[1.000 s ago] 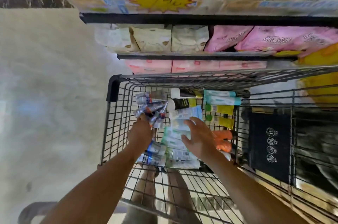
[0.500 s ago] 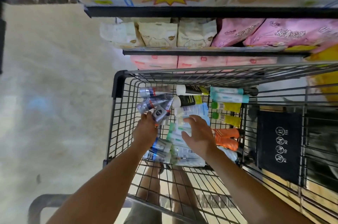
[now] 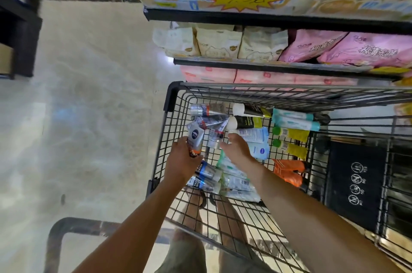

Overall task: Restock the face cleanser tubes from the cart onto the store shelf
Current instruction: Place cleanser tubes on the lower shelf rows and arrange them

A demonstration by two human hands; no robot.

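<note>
Pale polished floor (image 3: 93,98) runs beside a black store shelf (image 3: 267,20) of tissue packs, its right end cut off. In the wire cart (image 3: 171,98) below lie mixed face cleanser tubes (image 3: 252,134). The left hand (image 3: 181,162) grips a silver Nivea tube (image 3: 195,138), lifted above the pile. The right hand (image 3: 237,150) pinches a grey tube (image 3: 215,137); its fingertips are hidden.

Glossy beige floor (image 3: 89,94), stocked black shelving (image 3: 267,19)
</note>
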